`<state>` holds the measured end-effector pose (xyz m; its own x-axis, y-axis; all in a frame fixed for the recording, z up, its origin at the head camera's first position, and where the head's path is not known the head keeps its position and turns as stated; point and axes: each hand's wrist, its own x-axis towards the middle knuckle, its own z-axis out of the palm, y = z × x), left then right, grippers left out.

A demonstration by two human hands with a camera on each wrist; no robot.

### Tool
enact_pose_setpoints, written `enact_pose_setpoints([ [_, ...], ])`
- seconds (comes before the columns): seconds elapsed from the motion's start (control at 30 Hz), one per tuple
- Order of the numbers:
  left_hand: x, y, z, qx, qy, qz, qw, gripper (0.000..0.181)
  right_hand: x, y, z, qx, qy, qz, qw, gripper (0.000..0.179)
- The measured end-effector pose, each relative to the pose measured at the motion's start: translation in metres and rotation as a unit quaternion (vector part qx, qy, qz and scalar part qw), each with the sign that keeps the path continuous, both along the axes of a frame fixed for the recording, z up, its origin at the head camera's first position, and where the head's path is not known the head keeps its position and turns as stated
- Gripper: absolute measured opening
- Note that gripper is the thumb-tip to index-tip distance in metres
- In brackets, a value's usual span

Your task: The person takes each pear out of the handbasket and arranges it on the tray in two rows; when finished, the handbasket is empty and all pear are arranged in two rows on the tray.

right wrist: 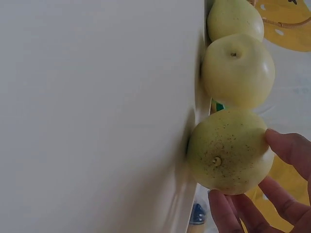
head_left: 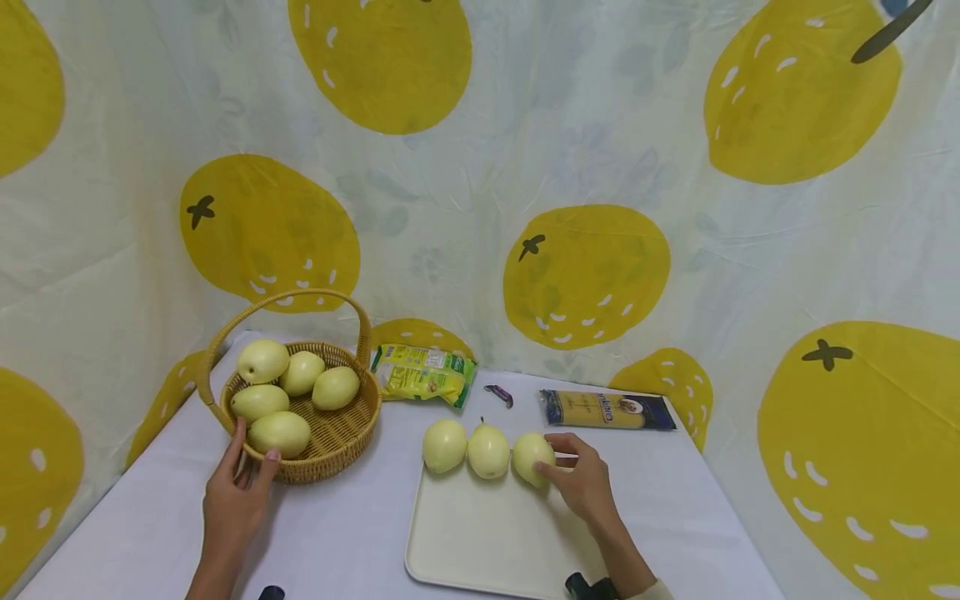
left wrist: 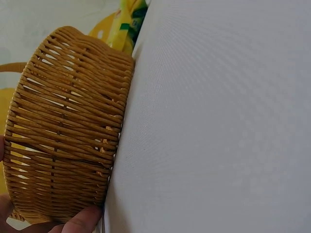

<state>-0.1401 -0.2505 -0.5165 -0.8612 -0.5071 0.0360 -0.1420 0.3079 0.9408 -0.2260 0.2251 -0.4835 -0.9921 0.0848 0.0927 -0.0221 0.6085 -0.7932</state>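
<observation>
My left hand (head_left: 236, 504) grips the near left side of a round wicker basket (head_left: 330, 467), its thumb up at the rim. In the left wrist view, fingertips (left wrist: 83, 221) lie against the lower edge of the woven wall. Several pale green pears (head_left: 281, 434) sit inside the basket. With thumb and fingers my right hand (head_left: 585, 479) holds a pear (head_left: 531, 458) at the far side of a white tray (head_left: 480, 542). Beside that pear, two more pears (head_left: 487, 452) stand in a row along the tray's far edge. The right wrist view shows the held pear (right wrist: 231, 151) with brown speckles.
Behind the tray lie a yellow-green packet (head_left: 423, 372), a small dark purple wrapped item (head_left: 499, 395) and a blue and yellow packet (head_left: 607, 410). The basket's handle (head_left: 288, 293) arches upward. A fruit-print curtain (head_left: 450, 183) hangs behind the white-covered table (head_left: 675, 500).
</observation>
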Motion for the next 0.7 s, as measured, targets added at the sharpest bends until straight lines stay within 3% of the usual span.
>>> enact_pose_setpoints([
  [0.7,0.0015,0.0021,0.0019,0.003,-0.005,0.003,1.0000,0.075,0.0011,0.0024,0.0021,-0.005,0.006,-0.011,0.9999,0.045],
])
